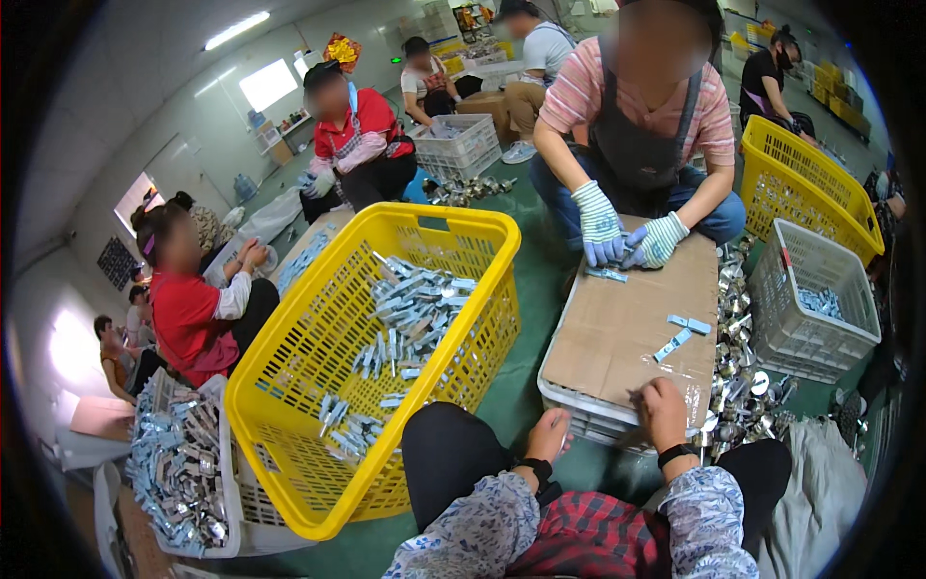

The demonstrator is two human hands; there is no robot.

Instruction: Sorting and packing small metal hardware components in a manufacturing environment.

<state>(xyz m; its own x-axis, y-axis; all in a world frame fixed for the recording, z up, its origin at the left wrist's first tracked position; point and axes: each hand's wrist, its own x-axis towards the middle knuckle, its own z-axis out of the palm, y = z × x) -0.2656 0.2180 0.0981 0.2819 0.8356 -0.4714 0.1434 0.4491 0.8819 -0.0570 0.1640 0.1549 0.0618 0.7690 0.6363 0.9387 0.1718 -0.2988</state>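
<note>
My left hand (548,436) is closed at the near left corner of a cardboard-topped stack of white crates; whatever its fingers pinch is too small to make out. My right hand (664,413), fingers curled, rests at the near edge of the cardboard sheet (617,347); anything in it is hidden. Beyond it on the cardboard lie a few light-blue strip-shaped pieces (672,344), perhaps parts of cabinet hinges. Across from me, a co-worker's striped gloved hands (627,236) work on another blue piece.
To my left stands a big yellow basket (470,220) holding many blue-and-metal pieces. Further left is a full white crate (230,482). Shiny metal parts (738,386) are heaped on the floor along the cardboard's right side. A white crate (810,333) and another yellow basket (815,179) stand further right.
</note>
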